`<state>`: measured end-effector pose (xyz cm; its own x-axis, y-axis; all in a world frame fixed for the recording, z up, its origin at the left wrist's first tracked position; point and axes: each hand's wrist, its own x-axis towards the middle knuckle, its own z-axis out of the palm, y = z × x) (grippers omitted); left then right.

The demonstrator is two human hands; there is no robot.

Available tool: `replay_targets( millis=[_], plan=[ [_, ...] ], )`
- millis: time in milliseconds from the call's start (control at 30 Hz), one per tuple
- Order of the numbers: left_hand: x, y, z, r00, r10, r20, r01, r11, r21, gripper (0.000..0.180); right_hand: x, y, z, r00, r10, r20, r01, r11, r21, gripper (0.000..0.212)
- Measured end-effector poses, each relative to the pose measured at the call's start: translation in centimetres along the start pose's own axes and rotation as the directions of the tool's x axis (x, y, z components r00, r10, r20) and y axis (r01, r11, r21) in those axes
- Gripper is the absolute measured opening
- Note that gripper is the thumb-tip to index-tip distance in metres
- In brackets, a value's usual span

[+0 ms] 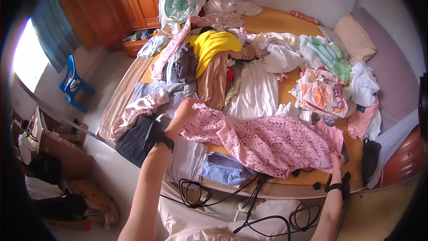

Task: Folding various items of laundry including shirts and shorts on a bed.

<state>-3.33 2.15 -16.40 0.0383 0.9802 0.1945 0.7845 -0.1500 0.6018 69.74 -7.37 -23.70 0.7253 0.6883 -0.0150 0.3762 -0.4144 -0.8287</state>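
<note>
A long pink garment [267,140] with a small dark print lies stretched sideways along the near edge of the bed. My left hand [186,110] is closed on its left end, with the fingers partly hidden. At the garment's right end, my right hand [337,163] pinches the edge beside a plain pink part [331,135]. Below the middle of the garment sits a folded blue cloth [225,169]. Black clothing [138,138] lies left of my left forearm, and a grey-white cloth [185,158] is just right of it.
Heaped clothes cover much of the bed, among them a yellow cloth [211,47], a white garment [256,89] and a folded patterned pile [321,91]. Black cables [196,196] hang at the near edge. A green fan [178,5] and blue chair [73,82] stand farther off.
</note>
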Motion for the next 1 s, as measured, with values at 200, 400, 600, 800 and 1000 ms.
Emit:
replay_targets(
  millis=[200,400,600,800,1000],
  plan=[
    [2.8,0.8,5.8,0.824,0.482,0.296,-0.549,0.807,0.215,0.045,-1.2,-0.3,1.2,0.999,-0.052,0.004,0.052,0.996,-0.074,0.049],
    [-0.6,2.3,4.3,0.793,0.352,0.497,-0.56,0.743,0.367,0.043,-0.9,0.4,1.7,0.997,-0.069,-0.042,0.066,0.996,-0.057,0.046],
    [-1.2,6.3,-6.1,0.92,0.384,-0.076,-0.334,0.871,0.36,0.031,-1.7,-0.4,3.9,0.969,-0.191,-0.157,0.161,0.969,-0.186,0.038],
    [-6.9,6.5,-7.6,0.783,0.549,-0.292,-0.301,0.746,0.595,0.034,-2.0,-0.1,2.6,0.94,-0.197,-0.28,0.139,0.967,-0.214,0.036],
    [-15.0,0.9,-4.6,0.969,0.15,0.196,-0.215,0.902,0.374,0.053,-2.0,0.2,2.5,0.951,-0.147,-0.27,0.091,0.973,-0.212,0.036]
  ],
)
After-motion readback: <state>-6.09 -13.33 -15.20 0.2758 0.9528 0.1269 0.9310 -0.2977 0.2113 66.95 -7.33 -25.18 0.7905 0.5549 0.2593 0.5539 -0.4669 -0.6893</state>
